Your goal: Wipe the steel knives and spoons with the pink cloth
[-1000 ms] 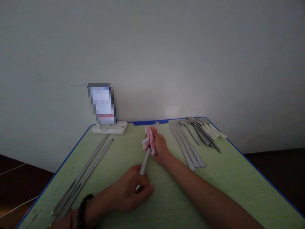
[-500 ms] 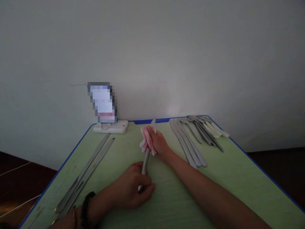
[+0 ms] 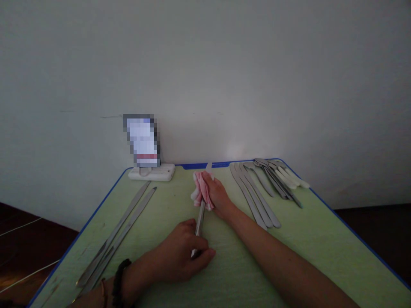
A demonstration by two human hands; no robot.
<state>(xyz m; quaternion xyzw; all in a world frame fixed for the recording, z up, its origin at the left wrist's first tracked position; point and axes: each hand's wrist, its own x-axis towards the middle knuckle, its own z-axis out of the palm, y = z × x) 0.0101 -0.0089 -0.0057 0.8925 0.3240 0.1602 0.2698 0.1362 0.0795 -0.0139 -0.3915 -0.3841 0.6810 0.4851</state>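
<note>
"So, what is in the hands?"

"A long metal knife (image 3: 199, 220). The left hand (image 3: 183, 252) pinches it near the end of its handle, thumb and curled fingers pressed around the metal."

"And the right hand (image 3: 220, 200)?"

"That one sits farther out, its fingers closed on a crumpled pink and white cloth (image 3: 202, 191), which wraps around the blade. The pale tip pokes out beyond the cloth, toward the blue edge of the surface (image 3: 175, 209)."

"Is the knife resting on anything?"

"It points away from the body, over the middle of the green top. I can't tell whether it touches down anywhere."

"What lies to the left?"

"Two long knives (image 3: 135, 218), side by side on a slant, their near ends close to the left forearm. At the far edge is a white block (image 3: 152, 172), with a phone (image 3: 143, 139) propped upright on it, its screen blurred out."

"And to the right?"

"Three knives (image 3: 263, 214) in a close row, then a curved piece of cutlery (image 3: 263, 184) beside them. Next comes an overlapping bunch of spoons (image 3: 275, 179), and past it a few pieces with white handles (image 3: 288, 181)."

"Anything on the wrist?"

"A dark bracelet (image 3: 118, 280) on the left, with a thinner band (image 3: 103, 291) nearer the elbow."
</note>
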